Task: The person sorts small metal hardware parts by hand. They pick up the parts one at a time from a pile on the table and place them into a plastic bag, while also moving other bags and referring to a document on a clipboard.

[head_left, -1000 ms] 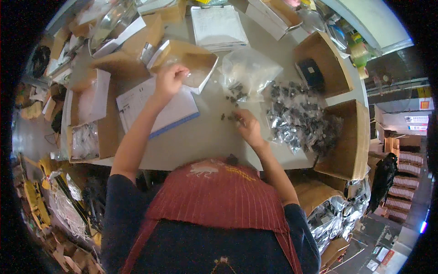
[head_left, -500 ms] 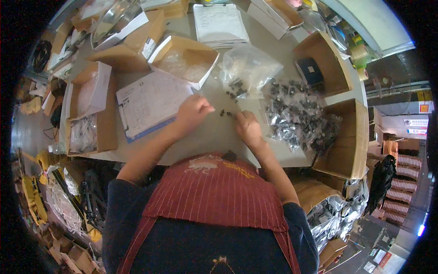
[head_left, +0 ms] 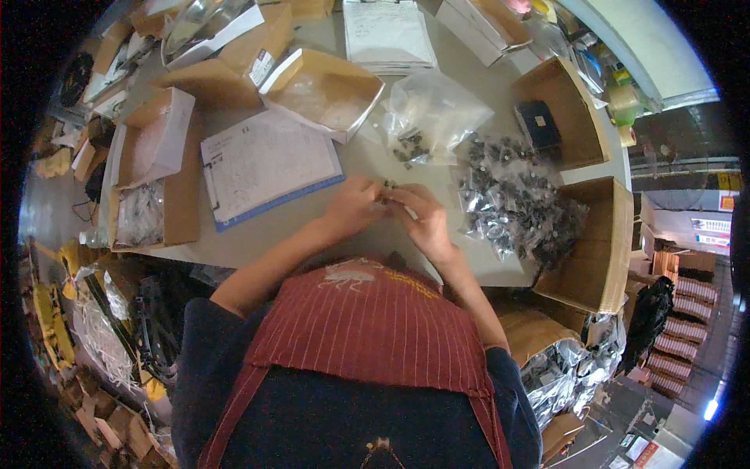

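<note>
Over the middle of the table my two hands meet at their fingertips. My left hand (head_left: 355, 205) is closed, thumb and fingers pinched together. Coming in from the right, my right hand (head_left: 423, 219) is also pinched, its fingers against those of the left. Small black parts (head_left: 388, 185) show at the joined fingertips; their exact kind is too small to tell. Just beyond lies a clear plastic bag (head_left: 445, 113) with loose black pieces (head_left: 409, 147) at its near end. To the right of my right hand spreads a heap of small clear bags with black parts (head_left: 516, 195).
A clipboard with papers (head_left: 266, 168) lies left of my hands. Behind it stands an open carton (head_left: 324, 90); a box with plastic bags (head_left: 181, 211) is far left. Open cardboard boxes (head_left: 598, 242) edge the right side. A paper stack (head_left: 388, 35) lies at the back.
My left hand has moved right and met my right hand, which has turned inward. The few loose black parts that lay between them on the table now show at the fingertips or are hidden.
</note>
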`<action>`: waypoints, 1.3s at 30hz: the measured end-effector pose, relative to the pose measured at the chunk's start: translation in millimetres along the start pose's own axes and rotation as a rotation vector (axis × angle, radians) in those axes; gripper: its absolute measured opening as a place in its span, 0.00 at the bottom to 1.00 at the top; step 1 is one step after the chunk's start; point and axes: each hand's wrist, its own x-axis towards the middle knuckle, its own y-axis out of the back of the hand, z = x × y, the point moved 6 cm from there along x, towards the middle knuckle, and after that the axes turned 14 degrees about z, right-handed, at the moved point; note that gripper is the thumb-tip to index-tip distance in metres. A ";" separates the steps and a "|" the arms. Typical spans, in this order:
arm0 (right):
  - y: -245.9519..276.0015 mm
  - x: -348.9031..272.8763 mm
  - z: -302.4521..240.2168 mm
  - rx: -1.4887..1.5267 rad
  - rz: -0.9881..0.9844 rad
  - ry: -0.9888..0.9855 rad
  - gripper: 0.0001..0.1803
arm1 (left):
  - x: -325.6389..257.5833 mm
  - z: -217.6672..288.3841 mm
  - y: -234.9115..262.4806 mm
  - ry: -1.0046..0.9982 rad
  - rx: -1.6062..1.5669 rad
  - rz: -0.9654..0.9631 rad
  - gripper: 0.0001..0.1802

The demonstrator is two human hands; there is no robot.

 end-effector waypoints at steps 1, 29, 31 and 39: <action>-1.3 1.6 -1.6 0.003 -0.013 0.013 0.11 | -0.1 0.6 -0.1 -0.013 0.025 -0.007 0.20; -33.5 9.1 64.5 -0.272 -0.046 0.094 0.16 | -31.5 -13.2 -0.2 0.150 -0.132 0.095 0.19; -50.0 1.0 67.1 -0.337 -0.202 0.278 0.14 | -31.8 -14.8 -0.5 0.165 -0.142 0.096 0.19; -23.7 4.3 26.0 0.055 -0.154 0.049 0.14 | -41.0 -24.6 -7.3 0.301 -0.113 0.056 0.18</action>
